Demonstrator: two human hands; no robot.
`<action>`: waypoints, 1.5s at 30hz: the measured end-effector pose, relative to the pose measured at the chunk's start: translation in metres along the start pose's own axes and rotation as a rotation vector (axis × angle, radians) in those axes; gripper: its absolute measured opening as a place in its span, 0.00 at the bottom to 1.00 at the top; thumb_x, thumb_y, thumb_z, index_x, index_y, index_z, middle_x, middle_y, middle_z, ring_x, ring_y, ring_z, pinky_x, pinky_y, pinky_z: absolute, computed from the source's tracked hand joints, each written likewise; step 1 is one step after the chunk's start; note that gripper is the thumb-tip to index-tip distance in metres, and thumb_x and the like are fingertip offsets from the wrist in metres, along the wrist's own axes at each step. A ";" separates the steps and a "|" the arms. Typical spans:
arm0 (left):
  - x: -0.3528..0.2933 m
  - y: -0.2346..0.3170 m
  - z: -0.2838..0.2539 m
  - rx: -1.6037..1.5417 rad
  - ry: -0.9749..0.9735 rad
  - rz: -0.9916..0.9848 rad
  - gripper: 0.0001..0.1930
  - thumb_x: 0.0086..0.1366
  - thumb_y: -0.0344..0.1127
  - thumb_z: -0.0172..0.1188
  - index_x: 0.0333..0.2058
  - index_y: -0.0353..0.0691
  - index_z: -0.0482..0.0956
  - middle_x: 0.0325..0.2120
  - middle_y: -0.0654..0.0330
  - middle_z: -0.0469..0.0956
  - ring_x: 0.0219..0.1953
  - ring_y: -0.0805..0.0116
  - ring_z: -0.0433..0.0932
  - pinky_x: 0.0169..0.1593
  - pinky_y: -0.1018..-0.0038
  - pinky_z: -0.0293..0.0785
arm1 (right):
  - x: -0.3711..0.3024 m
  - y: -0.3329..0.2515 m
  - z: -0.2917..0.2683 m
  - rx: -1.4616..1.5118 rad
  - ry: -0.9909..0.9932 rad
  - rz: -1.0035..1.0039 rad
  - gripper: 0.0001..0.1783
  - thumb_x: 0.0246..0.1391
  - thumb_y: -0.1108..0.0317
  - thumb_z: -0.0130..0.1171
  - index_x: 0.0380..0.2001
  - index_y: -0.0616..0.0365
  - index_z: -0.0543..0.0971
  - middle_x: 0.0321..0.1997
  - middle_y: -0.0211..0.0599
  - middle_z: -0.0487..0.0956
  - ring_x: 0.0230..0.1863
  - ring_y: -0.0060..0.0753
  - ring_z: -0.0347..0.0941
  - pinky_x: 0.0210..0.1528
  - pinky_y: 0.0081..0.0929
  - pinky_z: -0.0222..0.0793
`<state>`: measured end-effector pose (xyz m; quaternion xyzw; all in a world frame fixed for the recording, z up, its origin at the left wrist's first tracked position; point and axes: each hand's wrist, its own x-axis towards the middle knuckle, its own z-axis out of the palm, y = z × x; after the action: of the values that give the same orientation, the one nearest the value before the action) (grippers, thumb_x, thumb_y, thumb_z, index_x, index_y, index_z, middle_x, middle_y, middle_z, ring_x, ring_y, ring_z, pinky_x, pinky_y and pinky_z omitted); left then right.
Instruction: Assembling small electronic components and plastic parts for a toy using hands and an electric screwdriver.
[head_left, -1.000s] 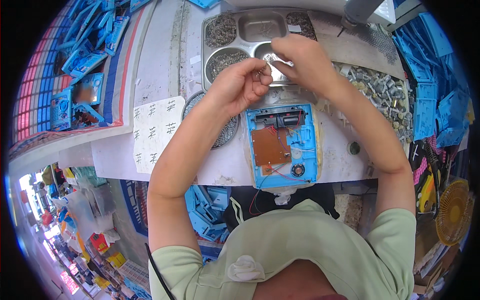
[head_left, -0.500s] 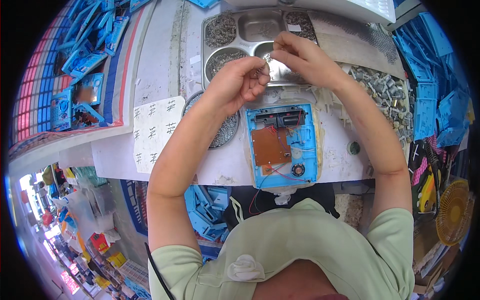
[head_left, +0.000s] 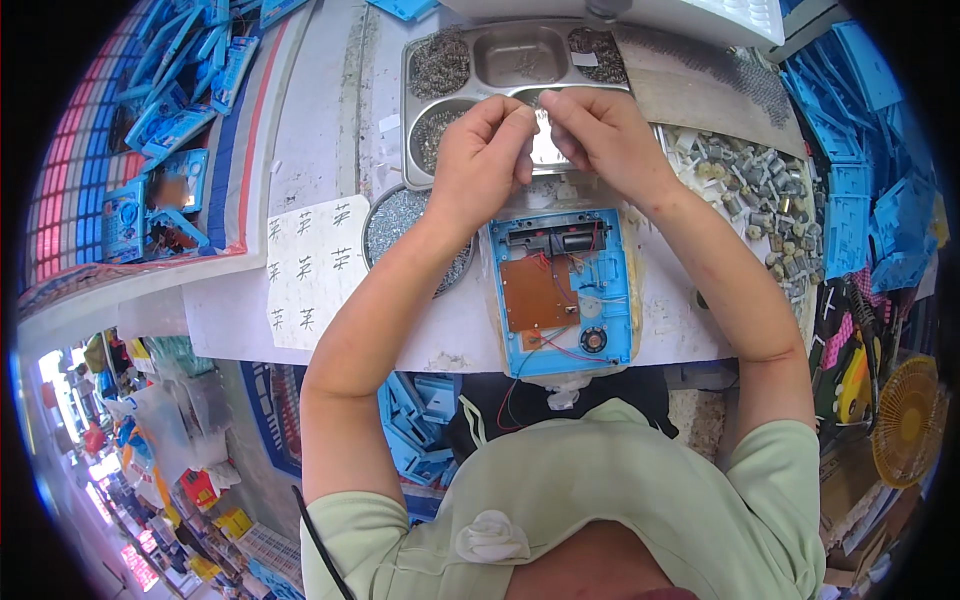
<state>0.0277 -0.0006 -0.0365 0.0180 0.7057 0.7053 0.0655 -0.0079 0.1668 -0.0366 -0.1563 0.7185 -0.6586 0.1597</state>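
Over the near edge of a steel compartment tray (head_left: pixel 410 135), my left hand (head_left: pixel 483 155) and my right hand (head_left: pixel 608 140) are raised close together. The fingertips of both are pinched, their tips almost meeting, and whatever is between them is too small to make out. Small metal parts, seemingly springs (head_left: pixel 440 62), fill some of the tray's compartments. Below my hands lies an open blue plastic casing (head_left: pixel 622 290). Inside it are a brown circuit board (head_left: pixel 530 290), a black mechanism (head_left: pixel 550 235), thin wires and a small round speaker (head_left: pixel 594 340).
A round dish of small metal bits (head_left: pixel 400 225) sits under my left forearm, beside a paper sheet with handwriting (head_left: pixel 305 270). Small motors and white parts (head_left: pixel 760 195) are heaped at the right. Blue casings (head_left: pixel 850 220) pile up on both sides. A yellow fan (head_left: pixel 908 422) stands lower right.
Both hands have come nearer to each other; the right has drawn down and back from above the tray, the left has shifted slightly. The blue casing stays in place.
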 end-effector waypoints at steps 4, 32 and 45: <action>-0.006 -0.003 0.003 -0.017 0.044 0.006 0.10 0.67 0.37 0.54 0.32 0.36 0.75 0.19 0.67 0.72 0.18 0.82 0.69 0.22 0.82 0.64 | -0.003 -0.006 0.004 0.084 0.048 0.080 0.22 0.63 0.52 0.51 0.21 0.58 0.75 0.16 0.25 0.72 0.17 0.14 0.66 0.19 0.16 0.61; -0.003 -0.009 -0.010 0.580 -0.112 0.357 0.16 0.69 0.44 0.53 0.30 0.37 0.77 0.18 0.69 0.70 0.18 0.83 0.63 0.21 0.83 0.58 | 0.014 0.005 -0.018 -0.170 -0.254 0.156 0.24 0.60 0.51 0.52 0.22 0.62 0.75 0.18 0.25 0.71 0.24 0.18 0.66 0.25 0.22 0.59; 0.004 -0.005 -0.026 -0.760 -0.418 -0.628 0.17 0.72 0.47 0.47 0.28 0.43 0.71 0.16 0.75 0.58 0.13 0.87 0.51 0.14 0.89 0.46 | 0.009 0.017 -0.008 -0.668 0.065 -0.900 0.10 0.45 0.75 0.60 0.32 0.58 0.72 0.34 0.40 0.74 0.37 0.45 0.72 0.36 0.36 0.71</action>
<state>0.0208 -0.0264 -0.0417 -0.0788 0.3438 0.8391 0.4142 -0.0201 0.1713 -0.0535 -0.4693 0.7551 -0.4027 -0.2175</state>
